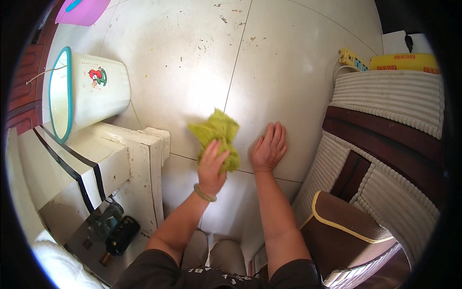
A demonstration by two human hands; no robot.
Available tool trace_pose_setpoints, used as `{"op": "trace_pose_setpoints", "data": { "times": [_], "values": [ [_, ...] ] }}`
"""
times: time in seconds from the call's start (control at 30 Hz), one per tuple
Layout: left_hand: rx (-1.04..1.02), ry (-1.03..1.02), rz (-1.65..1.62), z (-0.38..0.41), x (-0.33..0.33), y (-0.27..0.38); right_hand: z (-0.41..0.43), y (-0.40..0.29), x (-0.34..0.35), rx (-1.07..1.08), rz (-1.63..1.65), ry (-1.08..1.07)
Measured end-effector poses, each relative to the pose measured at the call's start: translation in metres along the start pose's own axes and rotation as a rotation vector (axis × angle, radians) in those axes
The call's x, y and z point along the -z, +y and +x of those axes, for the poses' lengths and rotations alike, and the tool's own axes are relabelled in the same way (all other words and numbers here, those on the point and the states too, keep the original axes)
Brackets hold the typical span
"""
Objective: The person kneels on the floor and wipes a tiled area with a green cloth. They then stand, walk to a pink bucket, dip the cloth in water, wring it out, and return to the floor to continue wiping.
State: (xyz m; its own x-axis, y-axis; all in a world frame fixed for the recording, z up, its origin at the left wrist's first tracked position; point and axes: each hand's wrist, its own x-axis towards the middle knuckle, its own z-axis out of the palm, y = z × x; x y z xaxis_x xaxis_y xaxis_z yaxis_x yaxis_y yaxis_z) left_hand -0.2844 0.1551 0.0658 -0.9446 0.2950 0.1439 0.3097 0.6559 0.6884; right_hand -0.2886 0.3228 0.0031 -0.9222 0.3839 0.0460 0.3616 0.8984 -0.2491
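My left hand (212,164), a bangle on its wrist, presses down on a crumpled yellow-green cloth (218,124). The cloth lies bunched under the fingers and spreads out ahead of them on the pale tiled floor (191,90). To the right of the cloth and apart from it, my right hand (270,150) rests palm down on the tiles with its fingers stretched out and nothing in it. Brown and yellowish specks and marks (223,18) are scattered over the floor farther ahead.
A white bin (108,81) with a teal rim stands left, beside a worn white shelf unit (139,139) holding a dark bottle (122,234). Rightward are a dark wooden seat with striped covers (386,86), a yellow power strip (352,59) and a brown box (346,220). A pink container (83,12) is far left.
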Motion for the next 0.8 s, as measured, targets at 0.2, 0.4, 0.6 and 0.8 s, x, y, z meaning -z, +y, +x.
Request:
{"op": "trace_pose_setpoints", "data": {
  "times": [0.2, 0.4, 0.6, 0.8],
  "values": [
    [-0.007, -0.284, 0.113, -0.034, -0.028, 0.001, -0.001, 0.0, -0.001, -0.006, -0.042, -0.023],
    [-0.044, -0.37, 0.25, -0.023, -0.035, -0.006, -0.001, 0.002, -0.002, -0.004, -0.03, 0.0],
    [-0.118, -0.351, 0.25, 0.012, -0.043, -0.012, -0.003, 0.005, -0.002, 0.015, -0.003, 0.024],
    [-0.175, -0.264, 0.304, 0.102, -0.054, -0.022, -0.003, 0.005, -0.004, 0.003, -0.017, 0.019]
  ]
}}
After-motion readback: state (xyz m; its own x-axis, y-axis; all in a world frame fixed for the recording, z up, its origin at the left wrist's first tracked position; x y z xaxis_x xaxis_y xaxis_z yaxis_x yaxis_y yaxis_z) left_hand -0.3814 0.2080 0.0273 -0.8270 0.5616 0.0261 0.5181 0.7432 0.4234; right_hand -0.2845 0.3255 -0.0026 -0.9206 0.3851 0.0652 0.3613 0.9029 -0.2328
